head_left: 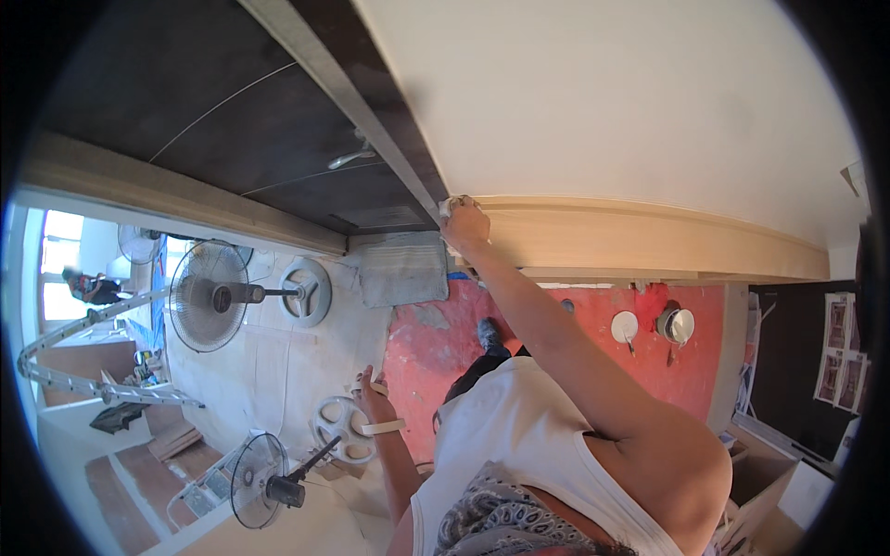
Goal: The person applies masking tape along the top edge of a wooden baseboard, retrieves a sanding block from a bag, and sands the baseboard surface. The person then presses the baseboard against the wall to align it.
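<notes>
I have the right hand (pixel 468 225) raised at the left end of the wooden trim (pixel 640 230), its fingers closed on a pale wad (pixel 449 206) — cloth or paper, I can't tell which. The wad sits at the corner where the trim meets the dark frame (pixel 394 107). Above and right of those fingers spreads a white surface (pixel 630 102); up and left of them is a handle (pixel 350 159), and below left lies a gray mat (pixel 400 269).

The left hand (pixel 374 400) is well below, a pale ring (pixel 384 427) around its wrist. Its fingers look curled by a pale band (pixel 378 387) — I can't tell whether they grip it. Just below left of them is a fan's round base (pixel 324 428); right of them, the red floor (pixel 413 371).
</notes>
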